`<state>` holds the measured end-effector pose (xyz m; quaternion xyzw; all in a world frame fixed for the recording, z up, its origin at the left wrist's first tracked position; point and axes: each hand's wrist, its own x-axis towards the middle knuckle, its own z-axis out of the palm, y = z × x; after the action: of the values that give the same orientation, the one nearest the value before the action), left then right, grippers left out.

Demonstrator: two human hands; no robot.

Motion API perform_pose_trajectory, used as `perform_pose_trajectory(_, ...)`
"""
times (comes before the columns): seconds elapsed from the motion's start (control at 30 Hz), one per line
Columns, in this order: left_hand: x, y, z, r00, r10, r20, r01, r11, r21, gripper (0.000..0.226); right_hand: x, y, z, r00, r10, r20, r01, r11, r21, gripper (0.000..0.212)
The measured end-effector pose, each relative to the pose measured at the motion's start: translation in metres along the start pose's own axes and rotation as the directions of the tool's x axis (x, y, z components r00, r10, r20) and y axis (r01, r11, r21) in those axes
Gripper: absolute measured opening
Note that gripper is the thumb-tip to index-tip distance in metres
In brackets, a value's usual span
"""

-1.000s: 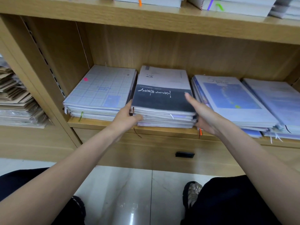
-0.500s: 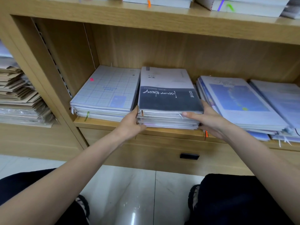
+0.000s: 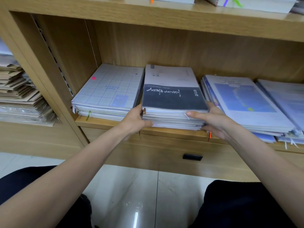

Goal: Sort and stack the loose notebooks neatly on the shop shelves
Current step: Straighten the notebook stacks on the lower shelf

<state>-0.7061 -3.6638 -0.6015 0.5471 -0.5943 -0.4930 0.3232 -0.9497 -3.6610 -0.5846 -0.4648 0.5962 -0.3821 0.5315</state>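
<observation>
The middle stack (image 3: 172, 119) on the shelf (image 3: 105, 123) is now gripped at both front corners: the left hand (image 3: 134, 121) as before, the right hand (image 3: 212, 120), earlier held open beside it, with fingers (image 3: 195, 114) curled across the front edge. Behind, the grid stack (image 3: 108, 89) is unmoved.

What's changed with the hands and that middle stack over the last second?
The right hand, which lay open along the right side of the middle stack, has closed in: its thumb now lies across the stack's front edge and its fingers are behind the right side. The left hand keeps its grip on the front left corner. The stack has not visibly shifted, and the grid-cover stack and blue-cover stack are unchanged.
</observation>
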Motion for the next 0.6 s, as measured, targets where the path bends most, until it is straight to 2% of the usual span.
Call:
perform_pose_trajectory(0.07,0.002,0.000,-0.001,1.000,-0.006,0.011,0.006,1.000,0.018,0.066,-0.002,0.002,0.000,1.000,-0.028,-0.002,0.028,0.999,-0.026,0.089)
perform_pose_trajectory(0.1,0.001,-0.002,-0.002,1.000,-0.012,0.014,0.011,1.000,0.021,0.066,-0.002,0.004,0.001,1.000,-0.028,-0.006,0.028,0.998,-0.057,0.086)
perform_pose_trajectory(0.23,-0.001,-0.011,-0.003,1.000,-0.017,-0.008,0.017,1.000,0.008,0.054,0.000,0.006,0.001,1.000,-0.019,-0.008,0.018,0.997,-0.080,0.094)
perform_pose_trajectory(0.4,-0.006,-0.012,-0.007,0.998,-0.033,0.045,0.037,0.995,-0.088,0.061,0.002,0.010,0.005,0.999,0.001,-0.035,-0.003,0.997,-0.077,0.115)
perform_pose_trajectory(0.53,-0.007,-0.017,-0.004,0.998,-0.044,0.048,0.050,0.990,-0.131,0.057,-0.004,0.016,0.002,0.996,-0.021,-0.085,0.009,0.990,-0.142,0.102)
perform_pose_trajectory(0.6,-0.004,-0.019,-0.002,0.998,-0.038,0.056,0.043,0.993,-0.110,0.065,-0.010,0.018,0.001,0.993,-0.045,-0.113,0.022,0.979,-0.201,0.098)
